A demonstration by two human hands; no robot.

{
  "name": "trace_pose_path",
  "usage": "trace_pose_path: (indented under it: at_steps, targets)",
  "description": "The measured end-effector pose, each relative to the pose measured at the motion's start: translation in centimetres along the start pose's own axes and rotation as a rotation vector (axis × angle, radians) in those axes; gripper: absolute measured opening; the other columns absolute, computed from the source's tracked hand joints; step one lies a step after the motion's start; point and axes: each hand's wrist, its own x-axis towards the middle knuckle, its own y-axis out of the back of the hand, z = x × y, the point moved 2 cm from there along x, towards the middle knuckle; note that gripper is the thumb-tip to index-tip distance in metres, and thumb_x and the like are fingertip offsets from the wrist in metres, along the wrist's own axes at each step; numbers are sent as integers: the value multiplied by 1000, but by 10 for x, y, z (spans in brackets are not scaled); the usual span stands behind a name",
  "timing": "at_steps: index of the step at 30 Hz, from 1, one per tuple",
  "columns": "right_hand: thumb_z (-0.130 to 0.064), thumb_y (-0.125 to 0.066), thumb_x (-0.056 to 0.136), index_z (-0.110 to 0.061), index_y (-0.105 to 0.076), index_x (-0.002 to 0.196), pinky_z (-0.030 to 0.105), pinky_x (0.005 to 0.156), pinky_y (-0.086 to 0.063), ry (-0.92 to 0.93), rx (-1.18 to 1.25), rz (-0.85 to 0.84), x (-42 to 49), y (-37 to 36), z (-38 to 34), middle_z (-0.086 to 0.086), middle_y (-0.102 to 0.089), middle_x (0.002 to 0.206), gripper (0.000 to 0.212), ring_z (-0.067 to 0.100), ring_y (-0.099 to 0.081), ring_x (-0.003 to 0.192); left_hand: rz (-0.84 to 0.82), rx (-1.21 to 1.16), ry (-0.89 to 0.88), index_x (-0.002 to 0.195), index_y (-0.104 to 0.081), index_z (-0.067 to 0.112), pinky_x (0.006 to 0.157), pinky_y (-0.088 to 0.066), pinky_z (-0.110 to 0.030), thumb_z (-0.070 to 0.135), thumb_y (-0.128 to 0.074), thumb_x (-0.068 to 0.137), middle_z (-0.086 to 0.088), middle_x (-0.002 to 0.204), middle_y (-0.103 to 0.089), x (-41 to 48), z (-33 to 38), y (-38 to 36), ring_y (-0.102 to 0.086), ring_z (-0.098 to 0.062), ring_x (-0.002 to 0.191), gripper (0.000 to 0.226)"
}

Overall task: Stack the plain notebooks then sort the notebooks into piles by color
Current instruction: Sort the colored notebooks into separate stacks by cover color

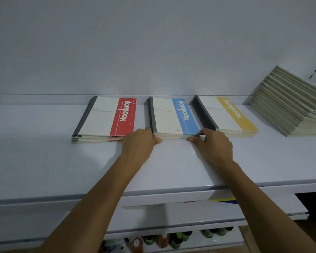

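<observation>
Three piles of colour-banded notebooks lie flat in a row on the white shelf (44,143), close to its back wall; the red pile (106,119) is on the left, the blue pile (171,117) in the middle and the yellow pile (224,114) on the right, each apart from its neighbour by a narrow strip of bare shelf; every top cover shows a dark spine on its left edge and the word "Notebook" running along the coloured band. Both of your hands are on the blue pile's near end; your left hand (140,143) is curled round its near left corner, thumb lying along the front edge, fingers tucked into the gap beside the red pile; your right hand (215,145) pinches the near right corner, thumb on top and fingertips against the front edge, just beside the yellow pile. The stack of plain notebooks (288,106) sits far right on the same shelf, tall, slanted and partly cut off by the frame. Below, a lower shelf (171,216) juts out; under it stand blurred bottles (175,238).
</observation>
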Motion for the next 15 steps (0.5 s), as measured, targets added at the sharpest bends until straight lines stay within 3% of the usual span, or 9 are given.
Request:
trace_pose_path:
  at_steps: [5,10,15]
  targets:
    - [-49,-51,90,-20,-62,106,31,67,-34,-6,-25,103,-2,3,0,10,-68,96,35,35,-59,92,240,-87,-24,107,-57,9,51,-33,-26,35,-43,99,-8,84,-67,-10,4,6,-49,-17,62,31]
    - [-54,-60,82,-26,-64,93,28,65,-33,-70,-22,49,1,2,6,1,-66,89,30,25,-59,86,154,-81,-11,96,-56,14,57,-45,-30,52,-46,92,-1,78,-64,-9,-1,5,-55,-17,64,39]
    - [-57,-63,80,-29,-64,100,27,64,-35,-46,14,14,2,3,8,-8,-58,75,35,17,-54,77,105,-38,7,98,-50,16,50,-38,-26,48,-39,96,5,70,-50,-5,-3,-3,-51,-15,61,34]
